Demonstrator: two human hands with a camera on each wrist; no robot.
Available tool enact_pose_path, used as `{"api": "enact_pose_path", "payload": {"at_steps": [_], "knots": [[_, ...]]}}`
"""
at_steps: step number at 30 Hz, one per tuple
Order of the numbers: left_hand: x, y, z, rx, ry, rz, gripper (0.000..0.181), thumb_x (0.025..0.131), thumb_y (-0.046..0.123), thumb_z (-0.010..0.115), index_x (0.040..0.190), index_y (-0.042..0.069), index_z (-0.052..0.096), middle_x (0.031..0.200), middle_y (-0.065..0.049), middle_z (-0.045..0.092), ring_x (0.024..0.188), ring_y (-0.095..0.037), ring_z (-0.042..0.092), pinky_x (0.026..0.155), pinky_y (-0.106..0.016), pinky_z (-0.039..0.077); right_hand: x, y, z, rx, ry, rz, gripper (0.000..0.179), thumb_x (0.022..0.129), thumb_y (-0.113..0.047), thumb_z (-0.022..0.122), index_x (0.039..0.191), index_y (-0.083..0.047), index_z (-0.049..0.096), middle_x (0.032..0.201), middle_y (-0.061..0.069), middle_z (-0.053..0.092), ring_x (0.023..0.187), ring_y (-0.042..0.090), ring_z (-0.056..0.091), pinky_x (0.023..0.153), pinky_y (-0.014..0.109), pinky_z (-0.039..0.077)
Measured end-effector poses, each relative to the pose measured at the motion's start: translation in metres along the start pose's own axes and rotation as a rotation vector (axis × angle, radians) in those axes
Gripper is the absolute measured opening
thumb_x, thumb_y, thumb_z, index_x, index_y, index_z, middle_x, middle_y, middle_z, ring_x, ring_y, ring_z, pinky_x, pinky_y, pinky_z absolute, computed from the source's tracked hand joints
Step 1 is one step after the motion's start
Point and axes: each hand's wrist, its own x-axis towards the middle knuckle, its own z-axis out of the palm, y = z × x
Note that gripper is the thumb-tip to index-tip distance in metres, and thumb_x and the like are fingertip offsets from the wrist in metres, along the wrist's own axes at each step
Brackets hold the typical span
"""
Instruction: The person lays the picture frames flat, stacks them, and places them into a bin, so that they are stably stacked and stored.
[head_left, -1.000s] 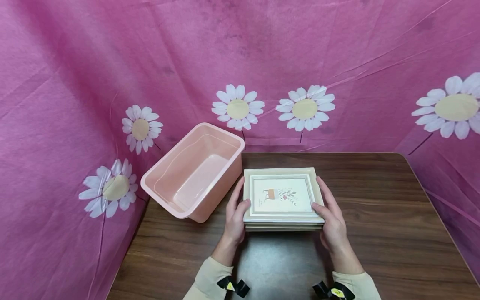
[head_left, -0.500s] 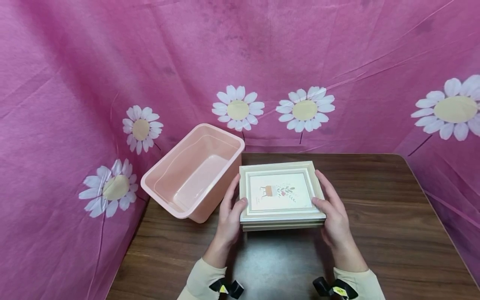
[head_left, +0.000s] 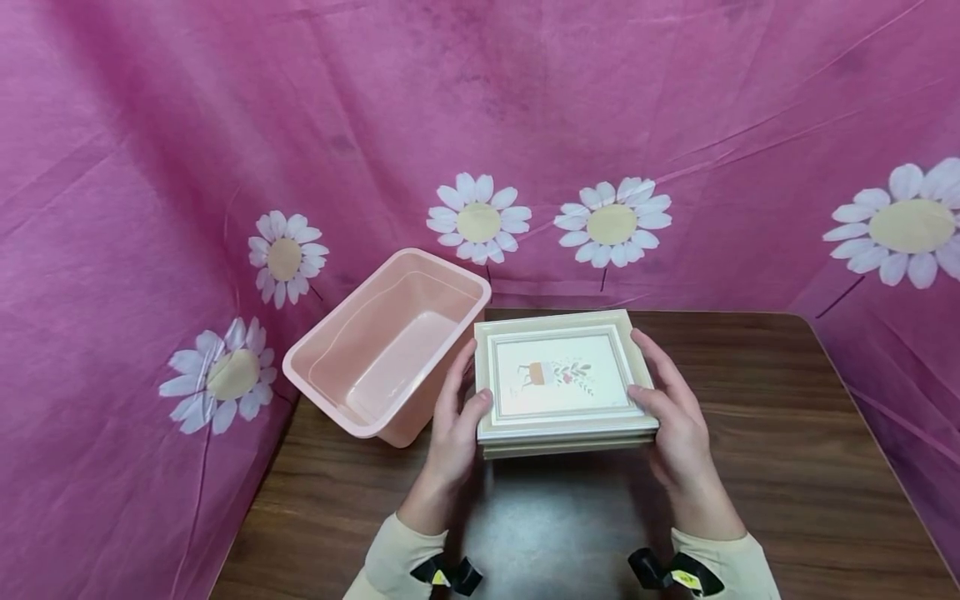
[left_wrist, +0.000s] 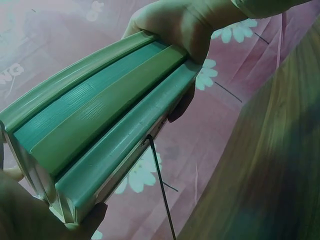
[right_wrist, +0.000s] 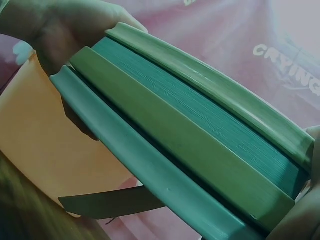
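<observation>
A cream picture frame (head_left: 558, 375) with a print of potted leaves and flowers lies face up on another frame (head_left: 568, 450); the print appears turned sideways. My left hand (head_left: 453, 433) grips the stack's left side, thumb over the top edge. The opposite side is held by my right hand (head_left: 684, 442) the same way. Both wrist views show the layered edges of the stack (left_wrist: 107, 107) between the two hands, raised above the table. From its underside hangs a narrow stand leg (right_wrist: 112, 202). The fingers beneath are mostly hidden.
A pink plastic tub (head_left: 412, 414) stands angled on the table's left, its wall close behind my left fingers. The dark wooden table (head_left: 795, 433) extends right and toward me. A pink cloth with daisies (head_left: 612, 223) hangs behind and at both sides.
Both hands have lifted the stacked frames slightly and shifted them a little away from me, tilting the left side. The left hand has moved a bit leftward. The tub stays put.
</observation>
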Motion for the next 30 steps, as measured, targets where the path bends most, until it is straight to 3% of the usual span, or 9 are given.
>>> {"api": "enact_pose_path", "payload": {"at_steps": [8, 16, 22, 30], "knots": [[0.006, 0.015, -0.002, 0.078, -0.022, 0.056, 0.065, 0.099, 0.001, 0.054, 0.163, 0.004, 0.044, 0.164, -0.019, 0.049, 0.145, -0.031, 0.052, 0.113, -0.022, 0.046, 0.004, -0.015, 0.003, 0.013, -0.005, 0.006, 0.067, 0.104, 0.004, 0.039, 0.167, -0.019, 0.041, 0.159, 0.002, 0.041, 0.131, 0.025, 0.042, 0.096, 0.026, 0.05], [0.011, 0.032, -0.005, 0.071, -0.047, 0.046, 0.062, 0.099, 0.001, 0.054, 0.161, 0.002, 0.045, 0.155, -0.026, 0.057, 0.135, -0.026, 0.058, 0.109, -0.026, 0.05, 0.008, -0.03, 0.007, 0.0, -0.022, -0.001, 0.061, 0.106, 0.001, 0.039, 0.164, -0.018, 0.046, 0.158, 0.003, 0.041, 0.131, 0.026, 0.042, 0.091, 0.027, 0.052], [0.015, 0.041, -0.007, 0.091, -0.069, 0.076, 0.061, 0.101, 0.003, 0.055, 0.161, 0.002, 0.044, 0.161, -0.023, 0.049, 0.143, -0.036, 0.054, 0.116, -0.025, 0.046, 0.012, -0.04, 0.009, 0.009, -0.027, 0.006, 0.06, 0.107, 0.0, 0.04, 0.163, -0.019, 0.047, 0.157, 0.003, 0.042, 0.13, 0.026, 0.043, 0.089, 0.026, 0.053], [0.018, 0.054, -0.007, 0.071, -0.104, 0.089, 0.062, 0.104, 0.004, 0.054, 0.164, 0.003, 0.039, 0.163, -0.023, 0.041, 0.142, -0.04, 0.053, 0.11, -0.022, 0.052, 0.017, -0.052, 0.012, 0.025, -0.037, -0.004, 0.059, 0.108, -0.001, 0.042, 0.163, -0.021, 0.049, 0.154, 0.004, 0.043, 0.127, 0.027, 0.047, 0.077, 0.026, 0.059]]}}
